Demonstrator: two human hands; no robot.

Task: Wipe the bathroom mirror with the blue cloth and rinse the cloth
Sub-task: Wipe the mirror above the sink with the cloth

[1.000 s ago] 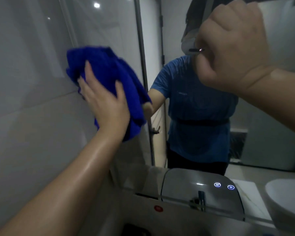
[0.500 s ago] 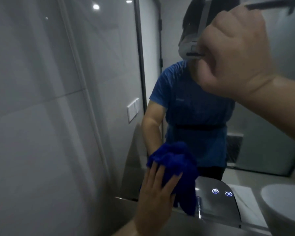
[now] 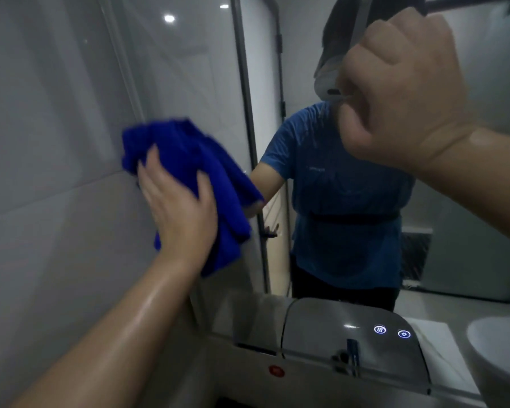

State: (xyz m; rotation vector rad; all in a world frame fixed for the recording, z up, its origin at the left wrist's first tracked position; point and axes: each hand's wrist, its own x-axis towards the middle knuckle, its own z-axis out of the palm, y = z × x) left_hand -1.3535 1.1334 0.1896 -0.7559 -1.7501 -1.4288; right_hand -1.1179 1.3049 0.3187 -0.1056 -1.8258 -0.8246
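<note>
A bright blue, crumpled terry cloth (image 3: 186,145) sits left of centre in the frame, pressed against the large wall-mounted bathroom mirror (image 3: 195,69) close to the glass's left edge, where the mirror meets the pale grey tiled wall (image 3: 42,142). The left hand (image 3: 180,210) reaches up from the lower left corner and lies flat on the cloth. Its fingers are straight and slightly spread, the palm pushes the fabric onto the glass, and loose folds of the cloth hang out to the right of and below the hand.

The right hand (image 3: 404,92) is raised in the upper right of the frame with its back to the camera. Its fingers are curled into a fist, and what is inside cannot be seen.

In the glass behind the fist stands the reflection of a person in a blue T-shirt (image 3: 345,201), beside a dark vertical door frame (image 3: 248,113). Along the bottom of the frame lies a grey glossy appliance lid (image 3: 330,325) with two lit round white icons (image 3: 380,329), a small red round button (image 3: 276,371) lower left of it, and a white rounded basin (image 3: 501,357) at the lower right edge.
</note>
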